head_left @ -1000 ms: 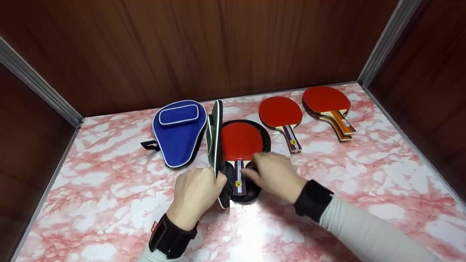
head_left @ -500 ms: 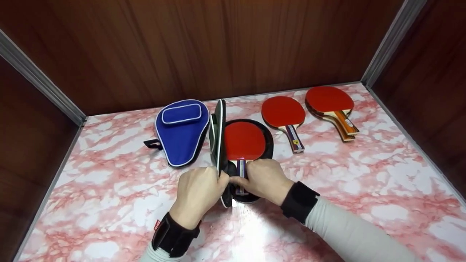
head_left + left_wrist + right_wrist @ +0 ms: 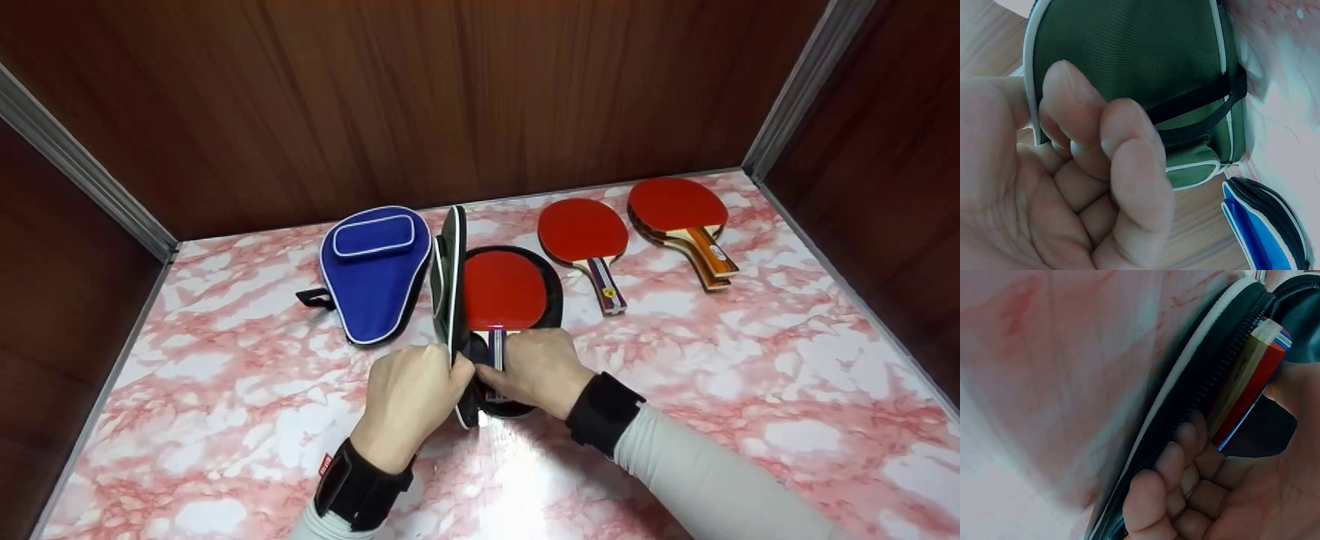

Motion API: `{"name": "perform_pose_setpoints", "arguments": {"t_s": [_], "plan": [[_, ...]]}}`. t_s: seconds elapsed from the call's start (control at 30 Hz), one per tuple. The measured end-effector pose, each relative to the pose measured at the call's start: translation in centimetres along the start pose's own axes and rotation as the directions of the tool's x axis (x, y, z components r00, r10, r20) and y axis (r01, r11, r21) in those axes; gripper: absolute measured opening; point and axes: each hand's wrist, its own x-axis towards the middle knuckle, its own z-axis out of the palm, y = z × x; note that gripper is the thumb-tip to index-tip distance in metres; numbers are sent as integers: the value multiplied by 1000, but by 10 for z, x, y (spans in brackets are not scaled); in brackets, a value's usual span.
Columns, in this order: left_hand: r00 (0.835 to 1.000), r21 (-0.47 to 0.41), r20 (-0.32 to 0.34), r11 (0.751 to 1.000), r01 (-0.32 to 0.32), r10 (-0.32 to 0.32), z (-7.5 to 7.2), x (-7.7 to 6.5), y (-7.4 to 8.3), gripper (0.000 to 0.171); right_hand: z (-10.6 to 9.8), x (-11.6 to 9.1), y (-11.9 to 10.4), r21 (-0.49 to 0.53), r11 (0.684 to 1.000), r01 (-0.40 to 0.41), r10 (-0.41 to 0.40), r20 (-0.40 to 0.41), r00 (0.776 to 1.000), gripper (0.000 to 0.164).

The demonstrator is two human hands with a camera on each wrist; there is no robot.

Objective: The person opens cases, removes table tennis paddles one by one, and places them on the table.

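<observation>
A dark green paddle case with white piping lies open, its flap [image 3: 456, 300] raised on edge. My left hand [image 3: 411, 397] grips the flap's lower edge between thumb and curled fingers. In the left wrist view the flap's green cloth [image 3: 1134, 50] and a black strap [image 3: 1196, 107] show. Inside the case's black lower half [image 3: 553, 289] lies a table tennis paddle [image 3: 506, 289], red side up. My right hand [image 3: 536, 367] holds its handle, thumb across the top. In the right wrist view the handle end [image 3: 1249, 382] lies inside the zipper edge [image 3: 1202, 388], with curled fingers beside it.
A blue paddle case [image 3: 375, 285] with a small pocket lies left of the green one. To the right lie a red paddle [image 3: 581, 232] and two stacked paddles [image 3: 675, 206] with orange handles. Brown panels [image 3: 450, 105] wall the marbled table [image 3: 712, 375].
My right hand has moved left and down onto the paddle's handle, then stays almost still there. The left hand keeps its grip on the flap. The head view has shifted slightly.
</observation>
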Motion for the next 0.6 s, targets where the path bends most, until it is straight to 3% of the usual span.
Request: {"name": "perform_pose_setpoints", "arguments": {"t_s": [0.4,0.6], "plan": [[998,-6,58,999,31,-31,1,3,-1,47,1,6,5,14,997,-73,72,68,995,53],[1000,-5,9,1000,-5,5,2,0,0,44,-2,3,18,64,994,-85,80,80,994,49]]}}
